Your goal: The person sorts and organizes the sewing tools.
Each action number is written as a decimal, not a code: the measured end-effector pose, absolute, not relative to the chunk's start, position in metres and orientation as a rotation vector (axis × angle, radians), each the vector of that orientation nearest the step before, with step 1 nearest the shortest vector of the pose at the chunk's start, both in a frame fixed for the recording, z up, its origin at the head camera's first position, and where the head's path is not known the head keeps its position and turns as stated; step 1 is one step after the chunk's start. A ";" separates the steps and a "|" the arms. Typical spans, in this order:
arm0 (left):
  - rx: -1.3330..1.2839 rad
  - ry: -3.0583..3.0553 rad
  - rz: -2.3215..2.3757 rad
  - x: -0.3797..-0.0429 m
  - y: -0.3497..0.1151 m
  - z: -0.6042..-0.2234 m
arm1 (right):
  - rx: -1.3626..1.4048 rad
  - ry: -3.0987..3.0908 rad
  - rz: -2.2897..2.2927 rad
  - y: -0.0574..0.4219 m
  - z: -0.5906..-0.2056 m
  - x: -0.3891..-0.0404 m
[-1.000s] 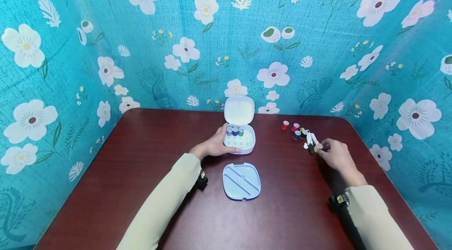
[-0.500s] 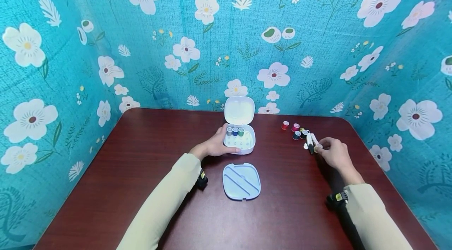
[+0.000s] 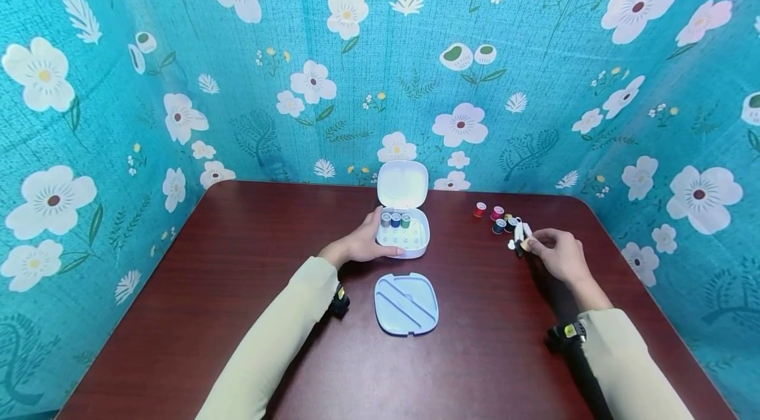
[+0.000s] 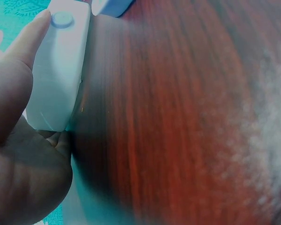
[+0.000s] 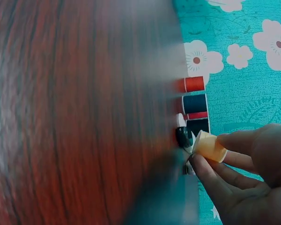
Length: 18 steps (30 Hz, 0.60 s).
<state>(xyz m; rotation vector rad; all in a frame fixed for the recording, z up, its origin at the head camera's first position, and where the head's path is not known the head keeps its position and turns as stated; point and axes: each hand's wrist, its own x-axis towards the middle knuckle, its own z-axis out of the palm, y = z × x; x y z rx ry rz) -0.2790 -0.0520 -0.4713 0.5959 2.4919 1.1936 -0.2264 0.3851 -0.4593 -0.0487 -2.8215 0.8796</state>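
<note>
My left hand (image 3: 361, 240) holds the white sewing box (image 3: 418, 252) by its left side, with the thumb along the front wall, as the left wrist view also shows. The box lid stands up at the back. Inside, a grey spool (image 3: 386, 221), a blue spool (image 3: 396, 221) and a green spool (image 3: 406, 221) stand in the back row, with bare pegs around them. On the right, my right hand (image 3: 563, 256) pinches a cream thread spool (image 5: 210, 146) between thumb and fingers, tilted, close beside a small black-and-white tool (image 3: 519, 235).
Near the right hand lie a red spool (image 3: 479, 210), a pink spool (image 3: 497, 213), a teal spool (image 3: 499, 227) and a black spool (image 3: 511, 225). A pale blue tray (image 3: 406, 304) lies in front of the box. Floral cloth (image 3: 285, 44) hangs behind the table.
My right hand has taken up the cream spool, tipping it and shifting slightly left and away from me. The small tool beside it has shifted a little. The left hand stays on the box.
</note>
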 end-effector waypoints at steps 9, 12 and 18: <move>0.606 2.482 1.202 -0.279 -0.052 -0.471 | -0.020 -2.813 0.998 0.374 -0.459 -0.226; 0.614 2.483 1.206 -0.280 -0.052 -0.471 | 0.003 -2.813 1.025 0.370 -0.459 -0.227; 0.591 2.482 1.191 -0.281 -0.052 -0.472 | 0.039 -2.828 1.076 0.361 -0.455 -0.228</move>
